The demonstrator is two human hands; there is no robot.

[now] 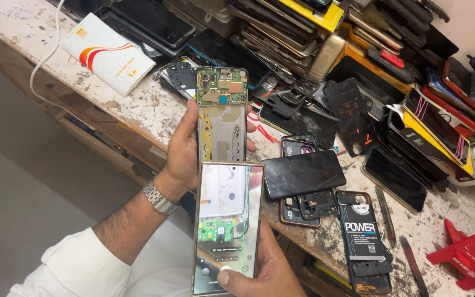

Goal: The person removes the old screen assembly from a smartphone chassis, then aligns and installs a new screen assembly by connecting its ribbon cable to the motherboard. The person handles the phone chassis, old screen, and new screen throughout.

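Two phones in hand. Left hand (185,151): grip closed round opened phone (221,113), circuit board exposed, frame centre. Right hand (265,269): grip wrapped on camera phone (227,225), lower centre, thumb on shutter. Best held steady, parallel, board fully framed. Desk (138,107) cluttered.

We see an opened phone (221,113) with bare metal frame and green circuit board, a glossy glass-screened phone (227,225), a steel-link watch (159,198), a matt black battery (365,242) — a worktop (138,107) of chipped, rough painted wood.
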